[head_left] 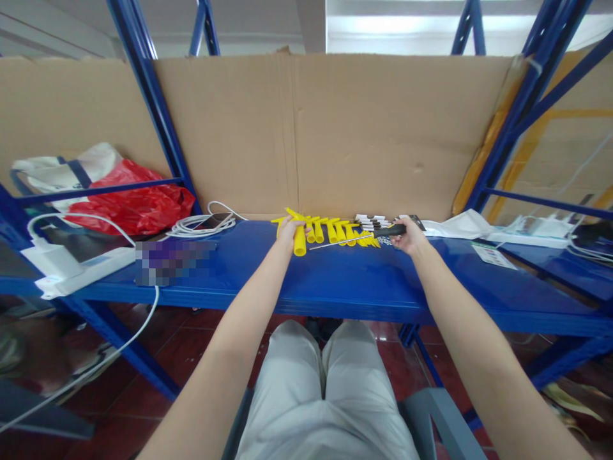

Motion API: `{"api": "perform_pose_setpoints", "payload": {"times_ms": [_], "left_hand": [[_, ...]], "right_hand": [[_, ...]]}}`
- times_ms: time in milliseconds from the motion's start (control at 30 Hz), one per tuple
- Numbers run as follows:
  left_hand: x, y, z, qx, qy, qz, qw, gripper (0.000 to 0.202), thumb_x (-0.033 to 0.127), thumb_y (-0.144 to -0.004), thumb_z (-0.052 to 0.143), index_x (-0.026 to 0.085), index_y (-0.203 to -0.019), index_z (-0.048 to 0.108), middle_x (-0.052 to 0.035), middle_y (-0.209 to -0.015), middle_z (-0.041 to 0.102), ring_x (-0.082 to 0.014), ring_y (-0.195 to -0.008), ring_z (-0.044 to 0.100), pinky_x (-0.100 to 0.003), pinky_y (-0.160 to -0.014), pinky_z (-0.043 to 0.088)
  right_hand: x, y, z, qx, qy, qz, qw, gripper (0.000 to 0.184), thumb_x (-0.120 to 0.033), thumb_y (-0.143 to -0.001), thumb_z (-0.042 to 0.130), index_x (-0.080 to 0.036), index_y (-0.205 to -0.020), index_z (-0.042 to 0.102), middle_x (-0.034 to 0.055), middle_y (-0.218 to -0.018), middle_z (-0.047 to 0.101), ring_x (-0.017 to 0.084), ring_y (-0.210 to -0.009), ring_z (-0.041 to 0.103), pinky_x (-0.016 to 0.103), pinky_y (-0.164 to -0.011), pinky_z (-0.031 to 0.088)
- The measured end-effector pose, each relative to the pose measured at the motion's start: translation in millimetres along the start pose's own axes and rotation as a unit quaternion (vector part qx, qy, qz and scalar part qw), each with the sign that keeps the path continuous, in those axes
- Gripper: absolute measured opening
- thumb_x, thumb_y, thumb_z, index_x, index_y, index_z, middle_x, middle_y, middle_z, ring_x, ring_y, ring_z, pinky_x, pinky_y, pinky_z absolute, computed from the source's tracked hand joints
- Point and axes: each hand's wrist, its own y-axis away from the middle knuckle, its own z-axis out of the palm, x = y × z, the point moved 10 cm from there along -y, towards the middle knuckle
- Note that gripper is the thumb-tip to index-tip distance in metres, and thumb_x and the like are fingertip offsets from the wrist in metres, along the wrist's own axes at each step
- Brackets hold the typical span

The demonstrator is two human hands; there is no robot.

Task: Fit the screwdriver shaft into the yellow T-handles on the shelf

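Pinching a yellow piece (299, 244), the left fingers (288, 232) are curled almost closed near its top, and its round tube end points toward the table's front edge. The right fingers (409, 236) are wrapped around the black handle of a long screwdriver (396, 230). Its thin rod points left, with the tip just beside the tube; I can't tell if they touch. Both things are near the back edge of the table (230, 268), about halfway along. The tip could slip off the smooth tube and poke the left fingers, because they are so close. The rod crosses by more yellow pieces (332, 231), so a quick swing might knock them out of their row. Small shiny bits (384, 242) lie near the right fingers, and a bump could scatter them. Farther left, a white cord (154, 308) hangs over the front edge, where a foot could snag it.
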Motion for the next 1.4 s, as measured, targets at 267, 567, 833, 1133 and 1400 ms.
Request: {"api": "perform_pose_setpoints", "payload": {"times_ms": [267, 567, 833, 1133, 1400], "left_hand": [[-3, 3, 11.6, -0.046, -0.056, 0.003, 0.997, 0.071, -0.002, -0.072, 0.057, 0.026, -0.138, 0.047, -0.0079, -0.109, 0.071, -0.0071, -0.045, 0.059, -0.017, -0.041, 0.044], [-12, 26, 45.2, -0.172, -0.255, 0.064, 0.950, 0.082, 0.002, -0.072, 0.062, 0.023, -0.148, 0.041, -0.0135, -0.117, 0.068, -0.0099, -0.053, 0.064, -0.018, -0.044, 0.047], [-19, 49, 69.7, -0.262, -0.405, 0.145, 0.864, 0.081, 0.000, -0.073, 0.059, 0.025, -0.148, 0.044, -0.0160, -0.155, 0.040, -0.0089, -0.064, 0.067, -0.022, -0.054, 0.056], [-22, 55, 77.7, -0.287, -0.338, 0.155, 0.883, 0.068, -0.003, -0.065, 0.064, 0.026, -0.126, 0.068, -0.0122, -0.147, 0.052, -0.0153, -0.066, 0.070, -0.025, -0.052, 0.057], [-26, 59, 83.9, -0.303, -0.369, 0.187, 0.859, 0.066, 0.000, -0.066, 0.066, 0.028, -0.126, 0.067, -0.0110, -0.144, 0.054, -0.0164, -0.066, 0.069, -0.026, -0.053, 0.056]], "right_hand": [[3, 17, 36, -0.112, 0.119, -0.040, 0.986, 0.012, -0.009, -0.082, 0.063, -0.018, -0.082, 0.055, 0.0006, -0.062, 0.062, 0.011, -0.047, 0.057, 0.024, -0.048, 0.053], [21, 27, 86, -0.232, 0.411, -0.254, 0.844, 0.021, -0.018, -0.067, 0.080, -0.019, -0.080, 0.064, 0.0017, -0.081, 0.069, 0.014, -0.065, 0.065, 0.025, -0.060, 0.055], [28, 38, 108, -0.208, 0.533, -0.379, 0.727, 0.007, -0.020, -0.077, 0.068, -0.020, -0.082, 0.064, 0.0068, -0.092, 0.072, 0.021, -0.088, 0.068, 0.037, -0.085, 0.053], [2, 57, 109, -0.149, 0.384, -0.414, 0.812, 0.005, -0.027, -0.080, 0.065, -0.024, -0.082, 0.063, 0.0044, -0.087, 0.068, 0.020, -0.085, 0.064, 0.035, -0.082, 0.051], [-1, 61, 109, -0.140, 0.364, -0.404, 0.827, 0.010, -0.030, -0.077, 0.065, -0.024, -0.073, 0.059, 0.0015, -0.072, 0.063, 0.019, -0.075, 0.060, 0.033, -0.078, 0.049]]}}
